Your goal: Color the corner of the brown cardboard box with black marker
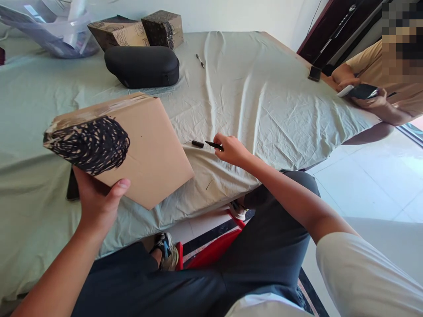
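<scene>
A cardboard box (155, 149) with a patch of dense black scribble (95, 145) at its left end is tilted on the cloth. My left hand (99, 198) grips its lower left edge, thumb on the face and fingers hidden beneath. To the right of the box, my right hand (231, 149) pinches a black pen (216, 145), its tip pointing left. Just beyond that tip, a black cap (197, 144) lies on the cloth. Part of a dark flat object (72, 185) shows under the box, beside my left hand.
A black case (142, 67), two scribbled cardboard boxes (122, 33) and a clear plastic basin (61, 39) stand at the back left. Another pen (200, 60) lies on the green tablecloth (284, 110). At the right, a person holds a phone (363, 91); a dark phone (314, 73) lies nearby.
</scene>
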Tool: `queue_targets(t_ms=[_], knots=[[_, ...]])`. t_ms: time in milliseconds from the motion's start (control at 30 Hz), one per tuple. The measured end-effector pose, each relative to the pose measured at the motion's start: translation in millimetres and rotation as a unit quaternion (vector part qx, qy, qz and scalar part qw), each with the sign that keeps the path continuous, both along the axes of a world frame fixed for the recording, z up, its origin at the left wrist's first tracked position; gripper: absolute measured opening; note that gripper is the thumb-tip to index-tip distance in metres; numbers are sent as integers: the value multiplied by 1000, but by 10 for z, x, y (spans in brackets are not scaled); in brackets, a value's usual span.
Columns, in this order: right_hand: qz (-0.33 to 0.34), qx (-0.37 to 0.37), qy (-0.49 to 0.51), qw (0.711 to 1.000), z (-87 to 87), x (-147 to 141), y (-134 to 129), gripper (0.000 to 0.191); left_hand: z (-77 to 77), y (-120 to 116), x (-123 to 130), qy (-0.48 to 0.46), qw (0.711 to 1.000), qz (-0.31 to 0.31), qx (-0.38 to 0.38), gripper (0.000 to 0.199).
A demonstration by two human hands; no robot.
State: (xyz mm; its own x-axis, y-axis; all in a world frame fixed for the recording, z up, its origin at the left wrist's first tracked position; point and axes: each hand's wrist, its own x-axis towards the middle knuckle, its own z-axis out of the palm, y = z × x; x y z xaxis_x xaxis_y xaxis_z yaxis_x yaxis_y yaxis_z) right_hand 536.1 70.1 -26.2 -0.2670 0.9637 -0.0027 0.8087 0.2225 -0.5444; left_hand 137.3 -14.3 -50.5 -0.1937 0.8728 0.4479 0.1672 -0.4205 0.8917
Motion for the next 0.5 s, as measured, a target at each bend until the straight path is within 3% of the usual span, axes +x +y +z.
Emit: queue_targets(t_ms=[67,133,333,500], knots=[[1,4,-109,994,36,-63,-68,23,24,-9,12,1,1000,5,-14,93],[9,2,-140,990,65,-132,-105,26,38,-6,18,5,1000,6,-19,94],[-13,-6,-146,989,25,-270,-71,31,32,5,18,11,1000,-2,0,91],[6,-7,-121,993,-54,-332,11,36,22,0,31,9,1000,0,6,95]])
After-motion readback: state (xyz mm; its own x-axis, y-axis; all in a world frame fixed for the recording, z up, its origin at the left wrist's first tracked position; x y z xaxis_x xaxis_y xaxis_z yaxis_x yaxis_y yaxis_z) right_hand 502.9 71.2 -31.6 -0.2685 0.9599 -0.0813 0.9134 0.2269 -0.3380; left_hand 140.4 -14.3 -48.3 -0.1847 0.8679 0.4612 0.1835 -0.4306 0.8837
